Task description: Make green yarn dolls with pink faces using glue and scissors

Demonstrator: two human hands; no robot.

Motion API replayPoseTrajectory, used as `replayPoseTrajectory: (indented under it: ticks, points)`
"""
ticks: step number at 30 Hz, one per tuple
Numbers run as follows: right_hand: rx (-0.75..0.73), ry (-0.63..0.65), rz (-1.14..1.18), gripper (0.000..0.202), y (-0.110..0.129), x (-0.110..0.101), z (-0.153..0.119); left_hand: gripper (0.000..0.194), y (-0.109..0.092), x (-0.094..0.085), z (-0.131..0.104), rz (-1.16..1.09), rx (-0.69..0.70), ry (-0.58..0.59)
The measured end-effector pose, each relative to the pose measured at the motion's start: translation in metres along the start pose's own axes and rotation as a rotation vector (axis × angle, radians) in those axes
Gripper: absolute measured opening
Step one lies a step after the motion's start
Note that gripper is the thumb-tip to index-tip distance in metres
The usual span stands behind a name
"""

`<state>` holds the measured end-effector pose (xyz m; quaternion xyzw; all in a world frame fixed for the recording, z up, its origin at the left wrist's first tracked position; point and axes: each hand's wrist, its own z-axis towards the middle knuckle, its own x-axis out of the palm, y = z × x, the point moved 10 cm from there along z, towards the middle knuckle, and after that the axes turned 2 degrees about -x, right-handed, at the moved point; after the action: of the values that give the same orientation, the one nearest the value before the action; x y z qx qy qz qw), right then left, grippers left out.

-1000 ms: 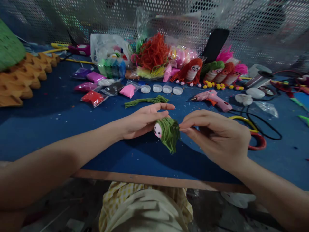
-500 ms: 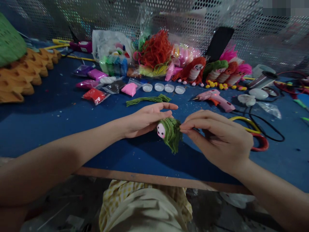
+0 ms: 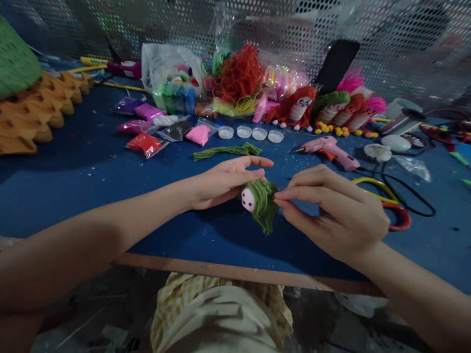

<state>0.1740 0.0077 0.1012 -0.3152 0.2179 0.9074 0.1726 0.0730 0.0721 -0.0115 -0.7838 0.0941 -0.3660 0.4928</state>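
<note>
A small doll head (image 3: 248, 199) with a white face, dark eyes, pink cheeks and green yarn hair (image 3: 265, 206) is held above the blue table's front part. My left hand (image 3: 228, 182) grips it from behind and above, thumb against the hair, with the index finger stretched out. On the other side my right hand (image 3: 331, 208) pinches the outer edge of the yarn hair between thumb and index finger. Behind my left hand lies a loose bundle of green yarn (image 3: 227, 151). A pink glue gun (image 3: 330, 150) rests to the right of the bundle.
Finished yarn dolls (image 3: 298, 106) stand at the back right. Clay packets (image 3: 146, 144) and small clear lids (image 3: 244, 131) lie behind my hands. Red-and-yellow-handled scissors (image 3: 399, 215) and a black cord (image 3: 412, 208) are by my right hand. An orange egg tray (image 3: 44, 110) sits left.
Very little differs. The doll head has turned slightly, with its face a bit more toward me, and the right fingers stay at the edge of the hair.
</note>
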Motion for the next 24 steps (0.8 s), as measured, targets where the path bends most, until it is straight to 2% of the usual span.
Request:
replayPoseTrajectory:
  ticks: [5, 11, 15, 18, 20, 24]
  points:
    - [-0.054, 0.011, -0.049, 0.023, 0.006, 0.001, 0.001, 0.028, 0.000, 0.000, 0.000, -0.004, -0.004, -0.007]
    - [-0.176, 0.000, -0.102, 0.028, 0.014, -0.001, -0.002, 0.032, 0.001, -0.002, 0.000, -0.006, -0.003, -0.026]
    - [-0.162, -0.017, -0.125, 0.031, 0.013, -0.002, -0.004, 0.030, 0.000, -0.002, 0.000, 0.002, -0.001, -0.029]
    - [-0.173, -0.083, -0.106, 0.035, 0.016, -0.008, -0.005, 0.026, 0.000, -0.002, 0.001, 0.008, -0.002, -0.030]
    - [-0.120, -0.135, -0.055, 0.034, 0.012, -0.014, -0.005, 0.026, 0.000, -0.002, 0.001, 0.003, 0.002, -0.024]
    - [0.080, -0.171, 0.086, 0.021, -0.012, -0.017, -0.008, 0.030, -0.001, -0.001, -0.001, -0.020, 0.012, 0.004]
